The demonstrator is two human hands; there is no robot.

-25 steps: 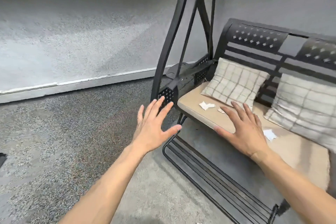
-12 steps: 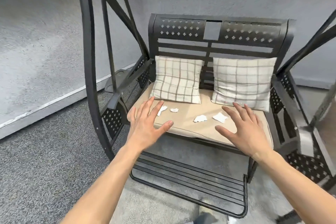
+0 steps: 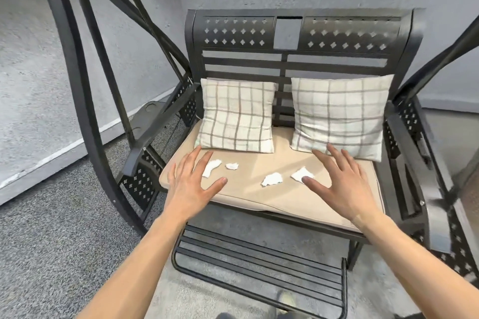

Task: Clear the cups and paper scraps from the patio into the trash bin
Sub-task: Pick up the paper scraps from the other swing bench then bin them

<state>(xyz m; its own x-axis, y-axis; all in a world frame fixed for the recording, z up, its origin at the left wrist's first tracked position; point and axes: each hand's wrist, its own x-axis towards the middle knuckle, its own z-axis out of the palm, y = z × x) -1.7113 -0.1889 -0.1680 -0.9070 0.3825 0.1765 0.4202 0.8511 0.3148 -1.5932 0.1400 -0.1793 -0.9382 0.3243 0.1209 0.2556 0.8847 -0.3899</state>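
Hands spread flat over beige seat cushion [image 3: 243,189], left hand [image 3: 191,184] and right hand [image 3: 342,184] both released, four paper scraps [image 3: 271,179] between.

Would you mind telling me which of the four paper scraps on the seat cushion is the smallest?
The second scrap from the left, lying alone between the long scrap by the left hand and the two right-side scraps.

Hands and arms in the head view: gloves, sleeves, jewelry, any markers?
None visible. The left hand and right hand are bare: no gloves, rings or markers. Both forearms are uncovered to the frame's edge, with no sleeve, watch, strap or cable in view.
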